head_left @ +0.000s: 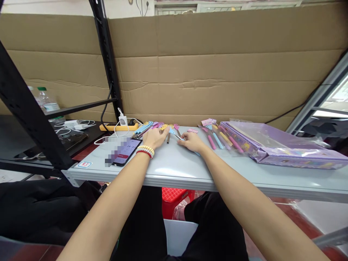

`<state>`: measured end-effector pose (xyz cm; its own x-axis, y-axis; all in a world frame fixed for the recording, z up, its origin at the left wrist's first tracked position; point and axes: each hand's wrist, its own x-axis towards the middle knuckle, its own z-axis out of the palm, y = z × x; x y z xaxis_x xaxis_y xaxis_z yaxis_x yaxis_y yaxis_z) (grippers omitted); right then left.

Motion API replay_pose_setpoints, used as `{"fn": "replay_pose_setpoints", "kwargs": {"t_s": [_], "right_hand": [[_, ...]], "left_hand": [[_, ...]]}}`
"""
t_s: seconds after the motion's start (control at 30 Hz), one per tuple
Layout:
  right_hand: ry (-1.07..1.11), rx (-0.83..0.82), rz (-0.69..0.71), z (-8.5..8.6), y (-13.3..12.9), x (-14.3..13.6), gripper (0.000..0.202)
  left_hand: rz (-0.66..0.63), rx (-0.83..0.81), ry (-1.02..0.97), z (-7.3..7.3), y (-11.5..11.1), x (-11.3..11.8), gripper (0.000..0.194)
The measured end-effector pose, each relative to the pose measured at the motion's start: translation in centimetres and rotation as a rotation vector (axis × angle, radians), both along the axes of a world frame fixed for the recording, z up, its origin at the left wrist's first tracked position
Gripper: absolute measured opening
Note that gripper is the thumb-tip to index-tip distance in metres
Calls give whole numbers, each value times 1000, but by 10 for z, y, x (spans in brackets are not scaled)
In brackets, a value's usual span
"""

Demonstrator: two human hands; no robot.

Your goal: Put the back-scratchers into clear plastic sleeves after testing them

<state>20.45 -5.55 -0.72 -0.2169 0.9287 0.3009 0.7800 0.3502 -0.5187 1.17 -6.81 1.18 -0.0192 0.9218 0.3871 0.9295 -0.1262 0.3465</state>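
My left hand [155,138], with a twisted yellow, white and red bracelet at its wrist, lies over a row of small back scratchers with hand-shaped heads. Its fingers are stretched toward the yellow heads [170,126]; part of them is hidden. Light-blue scratchers [144,127] lie to its left, and a pink one [176,127] to its right. My right hand [191,141] is closed around a thin scratcher whose silvery rod [178,137] points up and left, with light blue showing below the palm. A dark handle [168,138] lies between both hands.
Wrapped scratchers [221,137] with pink, blue and yellow handles lie right of my hands, beside a purple box [272,141]. A phone [127,151] and a yellow power strip [118,127] are at left. Cardboard [203,72] stands behind the grey table [174,166]; a black rack post [106,54] rises at left.
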Motion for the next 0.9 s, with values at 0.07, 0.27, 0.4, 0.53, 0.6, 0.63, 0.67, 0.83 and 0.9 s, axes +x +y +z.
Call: {"fn": "replay_pose_setpoints", "kwargs": {"t_s": [0.07,0.27,0.4,0.53,0.6,0.63,0.67,0.83,0.9], "right_hand": [[8,15,-11,-1,1,0,20],[4,69,-74,-2,3,2,17],[4,37,-69,-3,4,1,17],[5,50,-61,-4,5,2,17],[11,87,-79,-4,5,2,17],[13,101,-90,-4,5,3,17],[14,107,-103,-3,5,3,17],[4,70,-159,-1,4,3,16],[-2,68,-160,-1,4,2,16]], "left_hand": [[64,36,56,-3,3,-2,51],[112,-14,191,-8,7,-6,39],[56,-101,228,-9,7,-4,40],[1,-98,204,-11,8,-3,37],[-28,-93,201,-11,8,-3,37],[-42,-92,199,-11,8,-3,37],[-54,-93,194,-11,8,-3,38],[11,-23,162,-10,9,-4,36],[71,39,185,-11,11,-4,36]]}}
